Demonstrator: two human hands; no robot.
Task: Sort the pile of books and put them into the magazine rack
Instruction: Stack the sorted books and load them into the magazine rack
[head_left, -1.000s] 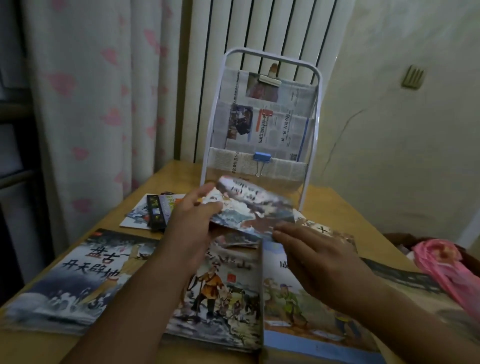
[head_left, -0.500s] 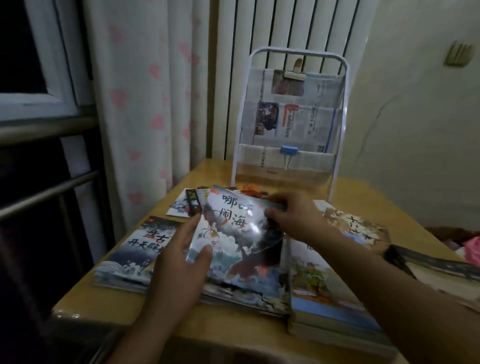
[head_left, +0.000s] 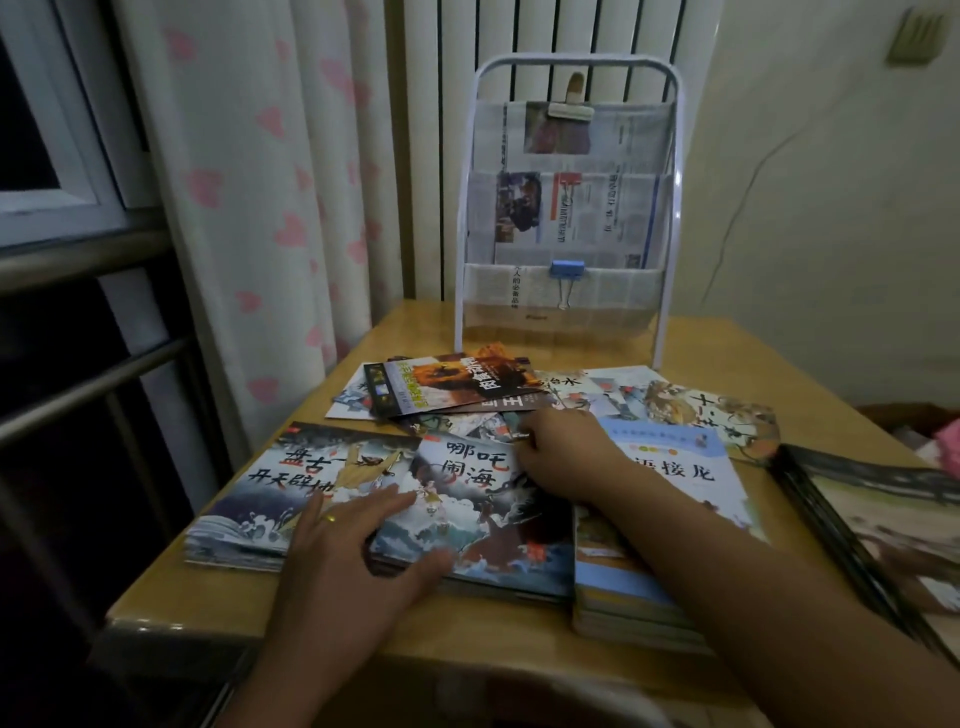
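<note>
A white wire magazine rack (head_left: 569, 202) with newspaper pockets stands at the back of the wooden table (head_left: 727, 353). Picture books lie spread in front of it. A blue sea-scene book (head_left: 483, 519) lies flat on a stack in the middle. My left hand (head_left: 353, 561) rests flat on its near left corner, fingers spread. My right hand (head_left: 561, 457) touches its far right corner with curled fingers; whether it pinches the corner is unclear. A dark book (head_left: 291, 483) lies to the left, a pale blue stack (head_left: 660, 540) to the right.
Loose thin magazines (head_left: 452, 387) lie fanned between the stacks and the rack. More books (head_left: 711, 410) lie at the right, and a dark-edged pile (head_left: 883, 525) juts past the table's right side. A curtain (head_left: 270, 208) and window rails stand to the left.
The sea-scene book was held up in both hands a second ago. It has come down onto the middle stack, and both hands now lie on it.
</note>
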